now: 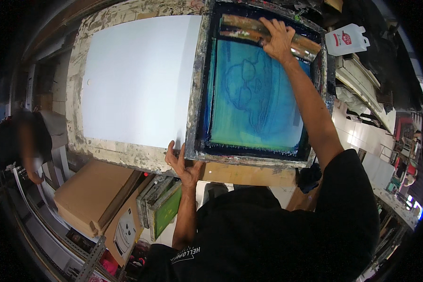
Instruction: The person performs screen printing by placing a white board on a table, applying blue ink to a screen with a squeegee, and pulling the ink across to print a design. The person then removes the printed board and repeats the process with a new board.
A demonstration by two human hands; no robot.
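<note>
At about 1 o'clock from the middle of the view, a paint-stained wooden squeegee (242,22) is rested across the 12 o'clock end of a blue-green mesh (258,105); whether it is made of one bar or two cannot be told. It is grasped from above by the right hand (279,41), the fingers curled over it, apparently so that it can be steered with one hand. The mesh is stretched in a stained frame (193,94), by which the squeegee is presumably kept within bounds. At the frame's 7 o'clock corner the left hand (185,168) is placed with fingers spread, perhaps for steadying; whether the edge is clasped cannot be told. Toward 10 o'clock a white sheet (141,84) is laid on a stained board (75,103), probably for flatness. A white jug (345,41) is set at 2 o'clock, seemingly within reach.
</note>
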